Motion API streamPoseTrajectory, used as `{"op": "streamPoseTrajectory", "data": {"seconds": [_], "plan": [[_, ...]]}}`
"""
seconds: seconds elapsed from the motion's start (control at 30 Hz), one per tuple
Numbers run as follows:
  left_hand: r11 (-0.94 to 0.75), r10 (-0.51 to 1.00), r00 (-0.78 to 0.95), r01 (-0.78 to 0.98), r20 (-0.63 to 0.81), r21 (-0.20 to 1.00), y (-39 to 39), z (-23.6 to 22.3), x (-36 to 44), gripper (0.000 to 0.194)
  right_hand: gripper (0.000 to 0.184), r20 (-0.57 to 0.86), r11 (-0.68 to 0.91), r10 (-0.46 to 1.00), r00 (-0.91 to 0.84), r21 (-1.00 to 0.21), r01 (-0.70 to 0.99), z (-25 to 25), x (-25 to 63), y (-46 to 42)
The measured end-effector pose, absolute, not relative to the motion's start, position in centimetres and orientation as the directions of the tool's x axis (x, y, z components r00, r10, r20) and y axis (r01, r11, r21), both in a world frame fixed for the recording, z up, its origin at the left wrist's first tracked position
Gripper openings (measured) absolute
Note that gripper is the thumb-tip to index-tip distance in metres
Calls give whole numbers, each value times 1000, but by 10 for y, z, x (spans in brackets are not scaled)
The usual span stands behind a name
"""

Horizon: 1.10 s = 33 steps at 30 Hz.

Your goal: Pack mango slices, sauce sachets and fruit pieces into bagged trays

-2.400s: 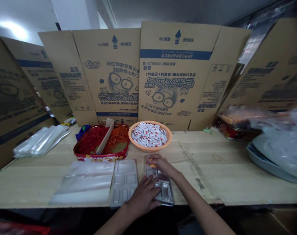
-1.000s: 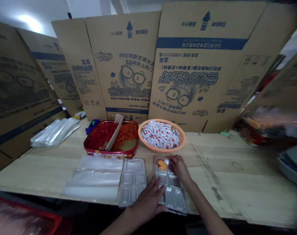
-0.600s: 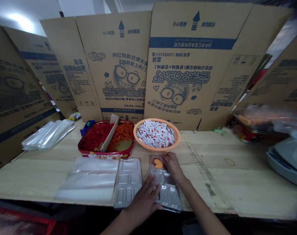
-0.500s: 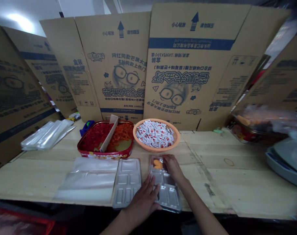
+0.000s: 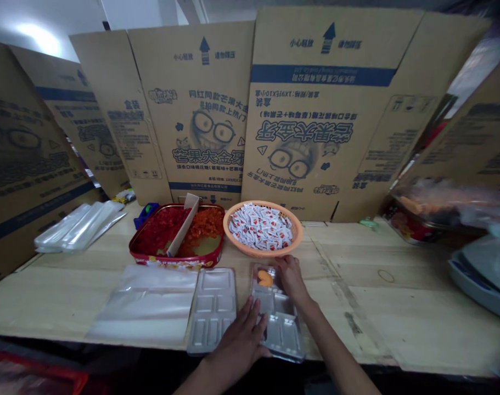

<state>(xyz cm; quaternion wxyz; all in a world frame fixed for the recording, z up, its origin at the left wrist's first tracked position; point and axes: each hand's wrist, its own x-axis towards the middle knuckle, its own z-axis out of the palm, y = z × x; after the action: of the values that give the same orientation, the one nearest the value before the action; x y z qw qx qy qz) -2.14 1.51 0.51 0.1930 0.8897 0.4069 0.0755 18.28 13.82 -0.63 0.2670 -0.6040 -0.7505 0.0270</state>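
A clear plastic compartment tray lies on the table in front of me, with an orange candy piece in its far compartment. My left hand rests across the tray's near left side, fingers stretched out. At the far right corner, my right hand has its fingers curled together on the tray's rim; the fingertips are partly hidden. Left of this tray lies a second compartment tray, with nothing visible in it.
An orange basket of small white sachets stands behind the trays. Beside it is a red tin of red and orange packets, split by a cardboard strip. Flat plastic bags lie left. Cardboard boxes line the back; a blue-grey basin stands right.
Both hands stay in nearly the same places on the tray. The view shifts very slightly; the right hand's fingers sit marginally higher against the tray's far corner.
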Motion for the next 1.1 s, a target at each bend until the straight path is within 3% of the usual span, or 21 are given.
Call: {"op": "streamPoseTrajectory", "data": {"seconds": [0.17, 0.4, 0.8, 1.1], "plan": [[-618, 742, 669, 707, -42, 345, 15, 7, -20, 70, 27, 300, 291, 937, -179, -388, 875, -6, 184, 134], [-635, 748, 664, 713, 6, 298, 14, 3, -19, 70, 25, 316, 323, 929, -194, -433, 841, -4, 185, 135], [-617, 755, 655, 688, 39, 382, 12, 9, -20, 66, 22, 443, 417, 866, -230, -388, 822, -4, 184, 132], [-577, 783, 622, 737, -20, 351, 10, 11, -16, 67, 24, 504, 436, 832, -231, -339, 834, 0, 182, 132]]}}
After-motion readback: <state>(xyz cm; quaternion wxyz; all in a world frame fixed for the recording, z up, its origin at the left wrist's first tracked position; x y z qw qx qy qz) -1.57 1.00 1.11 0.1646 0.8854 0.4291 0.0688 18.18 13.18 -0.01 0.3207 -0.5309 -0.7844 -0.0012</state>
